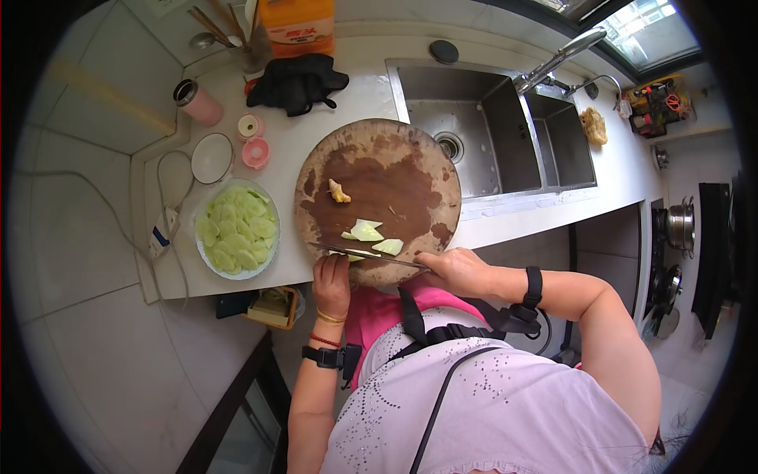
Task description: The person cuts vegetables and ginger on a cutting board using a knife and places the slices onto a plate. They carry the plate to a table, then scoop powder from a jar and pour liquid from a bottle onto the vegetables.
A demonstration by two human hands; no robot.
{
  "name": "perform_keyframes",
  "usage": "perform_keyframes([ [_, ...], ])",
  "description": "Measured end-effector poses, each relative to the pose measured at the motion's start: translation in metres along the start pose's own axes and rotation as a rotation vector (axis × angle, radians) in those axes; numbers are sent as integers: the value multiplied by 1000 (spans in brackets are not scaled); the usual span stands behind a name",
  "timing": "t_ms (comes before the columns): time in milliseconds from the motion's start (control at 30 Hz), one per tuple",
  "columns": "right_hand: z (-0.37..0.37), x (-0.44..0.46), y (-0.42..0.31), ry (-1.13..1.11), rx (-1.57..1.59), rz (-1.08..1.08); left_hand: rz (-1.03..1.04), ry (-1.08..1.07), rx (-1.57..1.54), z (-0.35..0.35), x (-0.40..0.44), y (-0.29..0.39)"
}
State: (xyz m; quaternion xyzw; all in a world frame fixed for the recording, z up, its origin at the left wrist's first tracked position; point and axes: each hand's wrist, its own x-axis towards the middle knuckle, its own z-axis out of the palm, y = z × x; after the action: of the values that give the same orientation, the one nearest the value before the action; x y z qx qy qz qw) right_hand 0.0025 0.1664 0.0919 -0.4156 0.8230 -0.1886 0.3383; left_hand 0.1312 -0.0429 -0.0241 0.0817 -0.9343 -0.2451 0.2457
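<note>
While your right hand (459, 272) is closed around the handle of the knife (377, 257), your left hand (332, 292) has its fingers bunched beside the blade, at a pale green piece (355, 254); blade hides the contact, so can't tell how firmly they hold it. Piece lies near your side of the round board (387, 158), loose cut pieces (365, 230) just beyond. Main risk, as judged: fingertips sit close to the edge, so a wet piece sliding or rolling could bring them under it. Lesser risk: a sideways push could send bits off the near rim.
</note>
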Motion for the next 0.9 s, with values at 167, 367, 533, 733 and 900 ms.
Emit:
perform_keyframes([
  [167,9,2,7,58,56,39,47,-51,20,-2,15,3],
  [367,16,0,16,22,101,86,111,-199,-21,-10,16,-5],
  [533,22,-3,19,55,25,51,51,-144,-68,-14,2,-12],
  [733,20,-7,4,130,-12,-13,30,-127,-66,-8,8,-11],
  [900,23,-11,4,140,-11,-8,20,-160,-38,-10,15,-8],
])
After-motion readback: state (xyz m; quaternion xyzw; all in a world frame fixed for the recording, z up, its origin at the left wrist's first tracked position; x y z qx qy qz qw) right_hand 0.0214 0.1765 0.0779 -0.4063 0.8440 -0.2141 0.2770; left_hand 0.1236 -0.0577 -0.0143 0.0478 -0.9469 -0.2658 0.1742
